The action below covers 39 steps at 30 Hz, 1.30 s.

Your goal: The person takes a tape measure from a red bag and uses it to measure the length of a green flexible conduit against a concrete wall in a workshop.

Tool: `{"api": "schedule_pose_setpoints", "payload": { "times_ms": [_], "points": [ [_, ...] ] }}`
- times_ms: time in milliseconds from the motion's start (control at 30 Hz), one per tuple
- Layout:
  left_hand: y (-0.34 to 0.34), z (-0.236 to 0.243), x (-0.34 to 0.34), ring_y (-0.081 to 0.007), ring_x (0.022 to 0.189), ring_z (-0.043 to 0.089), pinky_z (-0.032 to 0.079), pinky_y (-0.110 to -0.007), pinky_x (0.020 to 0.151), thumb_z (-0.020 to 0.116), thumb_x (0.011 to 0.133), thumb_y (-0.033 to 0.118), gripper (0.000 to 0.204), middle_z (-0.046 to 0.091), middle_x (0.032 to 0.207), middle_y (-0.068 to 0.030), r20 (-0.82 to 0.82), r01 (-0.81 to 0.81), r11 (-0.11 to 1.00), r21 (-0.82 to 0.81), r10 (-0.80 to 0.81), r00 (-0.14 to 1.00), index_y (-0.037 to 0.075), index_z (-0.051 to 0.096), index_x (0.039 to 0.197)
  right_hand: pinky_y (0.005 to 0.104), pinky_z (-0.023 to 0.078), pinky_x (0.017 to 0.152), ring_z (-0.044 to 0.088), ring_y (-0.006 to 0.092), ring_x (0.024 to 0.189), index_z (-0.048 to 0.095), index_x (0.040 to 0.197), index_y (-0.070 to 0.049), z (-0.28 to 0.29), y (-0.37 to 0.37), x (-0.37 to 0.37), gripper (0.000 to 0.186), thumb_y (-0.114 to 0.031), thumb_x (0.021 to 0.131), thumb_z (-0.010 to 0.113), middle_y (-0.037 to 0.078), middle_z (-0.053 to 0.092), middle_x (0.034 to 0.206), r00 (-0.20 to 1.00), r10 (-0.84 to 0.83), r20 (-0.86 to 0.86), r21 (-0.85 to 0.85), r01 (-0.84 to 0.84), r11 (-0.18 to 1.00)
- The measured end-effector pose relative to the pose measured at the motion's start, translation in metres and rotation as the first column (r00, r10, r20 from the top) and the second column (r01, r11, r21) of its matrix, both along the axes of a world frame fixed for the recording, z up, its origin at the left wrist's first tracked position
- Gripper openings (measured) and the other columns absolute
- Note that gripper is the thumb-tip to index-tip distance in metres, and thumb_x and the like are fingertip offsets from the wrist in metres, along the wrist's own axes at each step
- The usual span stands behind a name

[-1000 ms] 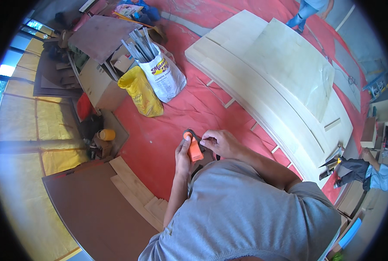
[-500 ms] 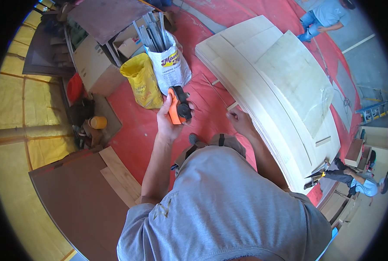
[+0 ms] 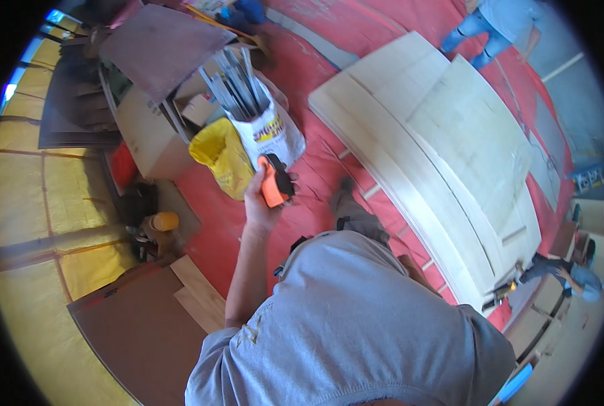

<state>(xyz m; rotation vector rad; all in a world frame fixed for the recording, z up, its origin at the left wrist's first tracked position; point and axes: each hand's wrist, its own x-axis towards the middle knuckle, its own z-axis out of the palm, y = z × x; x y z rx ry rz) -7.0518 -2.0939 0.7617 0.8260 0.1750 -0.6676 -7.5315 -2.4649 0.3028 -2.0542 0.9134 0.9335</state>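
My left hand (image 3: 264, 203) is closed round an orange-and-black hand tool (image 3: 273, 181), held up in front of me. The tool has a bright orange body with a black part on its right side; its exact kind does not show clearly. Below it in the picture hang a yellow sack (image 3: 222, 157) and a white printed sack (image 3: 269, 132), both standing on the floor beyond my hand. On my right side only a strip of my right arm (image 3: 418, 272) shows beside my shirt, close to the edge of the stacked boards (image 3: 444, 183). My right fingers are hidden or too dark to read.
Long metal strips (image 3: 234, 84) stick out of the white sack. Red sheeting (image 3: 210, 223) covers the floor. At left are a brown panel (image 3: 126, 325) and a yellow bucket (image 3: 165, 221). One person (image 3: 495, 30) stands at the far right, another (image 3: 566, 274) at the right.
My view has shifted and my feet have stepped. My right hand has dropped back from beside the boards toward my body. The left hand still holds the orange-and-black tool, slightly lower in the picture.
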Motion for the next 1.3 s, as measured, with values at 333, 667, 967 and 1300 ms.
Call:
{"api": "schedule_pose_setpoints", "payload": {
  "times_ms": [333, 667, 967, 1300],
  "points": [
    [-0.102, 0.045, 0.120, -0.0276, 0.085, 0.075, 0.053, -0.032, 0.059, 0.048, 0.111, 0.055, 0.050, 0.076, 0.102, -0.0136, 0.000, -0.044, 0.997, -0.070, 0.044, 0.999, 0.012, 0.064, 0.132, 0.0384, 0.058, 0.053, 0.070, 0.0226, 0.063, 0.071, 0.107, 0.000, 0.144, -0.118, 0.366, 0.029, -0.028, 0.103, 0.065, 0.012, 0.073, 0.088, 0.779, -0.550, 0.302, 0.361, 0.440, 0.822],
    [-0.150, 0.046, 0.183, -0.0261, 0.093, 0.074, 0.059, -0.037, 0.067, 0.051, 0.112, 0.050, 0.042, 0.073, 0.112, -0.0068, 0.094, -0.041, 0.998, 0.046, 0.036, 0.995, 0.015, 0.060, 0.132, 0.0347, 0.057, 0.053, 0.071, 0.0188, 0.061, 0.076, 0.101, 0.000, 0.179, -0.168, 0.488, 0.024, -0.024, 0.095, 0.075, 0.011, 0.073, 0.077, 0.813, -0.338, 0.474, 0.135, 0.312, 0.941],
    [-0.133, -0.017, 0.260, -0.0140, 0.095, 0.073, 0.065, -0.031, 0.065, 0.064, 0.109, 0.041, 0.050, 0.071, 0.116, -0.0050, 0.169, -0.082, 0.905, 0.418, 0.011, 0.986, 0.004, 0.062, 0.143, 0.0381, 0.061, 0.061, 0.071, 0.0208, 0.053, 0.078, 0.075, -0.001, 0.137, -0.141, 0.453, 0.044, -0.039, 0.096, 0.075, 0.012, 0.074, 0.065, 0.982, -0.027, 0.189, -0.085, 0.044, 0.995],
    [-0.193, -0.005, 0.489, -0.0085, 0.086, 0.069, 0.058, -0.024, 0.068, 0.077, 0.100, 0.041, 0.058, 0.072, 0.106, -0.0027, 0.359, -0.099, 0.881, 0.463, -0.085, 0.929, 0.006, 0.060, 0.143, 0.0375, 0.062, 0.054, 0.074, 0.0236, 0.059, 0.073, 0.091, 0.003, 0.174, -0.201, 0.665, 0.040, -0.037, 0.099, 0.076, 0.014, 0.076, 0.077, 0.855, -0.514, 0.071, 0.100, 0.506, 0.856]
  ]
}}
